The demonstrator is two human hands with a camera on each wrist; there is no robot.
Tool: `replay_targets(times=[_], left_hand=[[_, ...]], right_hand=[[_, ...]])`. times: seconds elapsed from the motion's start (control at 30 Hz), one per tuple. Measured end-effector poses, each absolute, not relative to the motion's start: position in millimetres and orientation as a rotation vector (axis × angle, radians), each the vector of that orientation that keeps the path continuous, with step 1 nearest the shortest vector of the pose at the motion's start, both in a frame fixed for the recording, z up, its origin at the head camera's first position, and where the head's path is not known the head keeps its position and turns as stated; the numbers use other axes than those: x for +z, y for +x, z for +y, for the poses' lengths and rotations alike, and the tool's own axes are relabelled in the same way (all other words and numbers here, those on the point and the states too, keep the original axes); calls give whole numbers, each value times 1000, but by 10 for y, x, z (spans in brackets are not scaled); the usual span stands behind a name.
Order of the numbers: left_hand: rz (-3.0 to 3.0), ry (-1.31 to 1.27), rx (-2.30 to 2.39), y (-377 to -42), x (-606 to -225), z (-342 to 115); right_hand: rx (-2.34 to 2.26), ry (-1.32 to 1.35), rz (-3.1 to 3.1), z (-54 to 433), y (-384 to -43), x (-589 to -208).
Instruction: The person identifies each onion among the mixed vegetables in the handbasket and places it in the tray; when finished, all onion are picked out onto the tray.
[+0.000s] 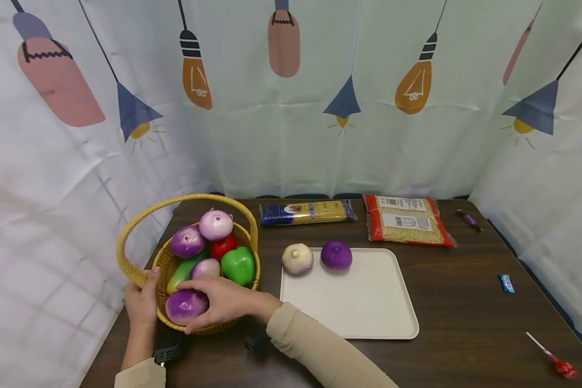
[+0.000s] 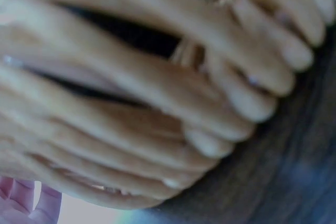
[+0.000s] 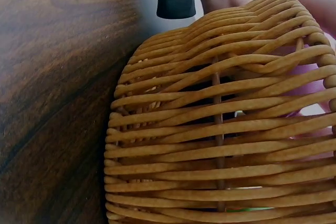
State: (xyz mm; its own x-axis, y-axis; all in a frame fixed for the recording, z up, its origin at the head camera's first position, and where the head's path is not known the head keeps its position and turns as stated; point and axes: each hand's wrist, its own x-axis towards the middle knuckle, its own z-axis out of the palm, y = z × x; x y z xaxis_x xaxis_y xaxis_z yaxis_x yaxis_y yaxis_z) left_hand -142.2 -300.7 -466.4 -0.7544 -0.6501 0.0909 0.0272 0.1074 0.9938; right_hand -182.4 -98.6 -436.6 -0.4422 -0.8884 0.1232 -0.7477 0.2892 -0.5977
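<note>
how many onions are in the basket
4 in sight: a pale onion at the back of the basket, a darker onion to its left, another onion mid-basket, and a purple onion at the front, by the right hand. More may be hidden underneath.

Beige right sleeve (image 1: 331,346) with seamed cuff (image 1: 286,330), beige left sleeve (image 1: 141,375), black left-wrist strap (image 1: 167,353) with small holes, bare left hand (image 1: 143,302), bare right hand (image 1: 223,300)

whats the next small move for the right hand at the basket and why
Probably lift the front purple onion straight up, clear of the basket: the right hand has its thumb and fingers around it, the left hand is at the basket's side, and the tray beyond has bare room.
</note>
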Motion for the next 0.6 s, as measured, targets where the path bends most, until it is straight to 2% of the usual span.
replay_targets(times=[0.1,0.27,0.6], left_hand=[[-1896,612,-1669,-1420,-4700,-3030],[-1922,625,-1648,-1420,-4739,-3056],[-1925,617,-1638,-1422,-4733,-3059]], right_hand=[[-898,-1484,2325,-955,-1790,-4360],[-1198,-1339,2319,-773,-1721,-4333],[-1627,-1052,2387,61,-1659,-4343]])
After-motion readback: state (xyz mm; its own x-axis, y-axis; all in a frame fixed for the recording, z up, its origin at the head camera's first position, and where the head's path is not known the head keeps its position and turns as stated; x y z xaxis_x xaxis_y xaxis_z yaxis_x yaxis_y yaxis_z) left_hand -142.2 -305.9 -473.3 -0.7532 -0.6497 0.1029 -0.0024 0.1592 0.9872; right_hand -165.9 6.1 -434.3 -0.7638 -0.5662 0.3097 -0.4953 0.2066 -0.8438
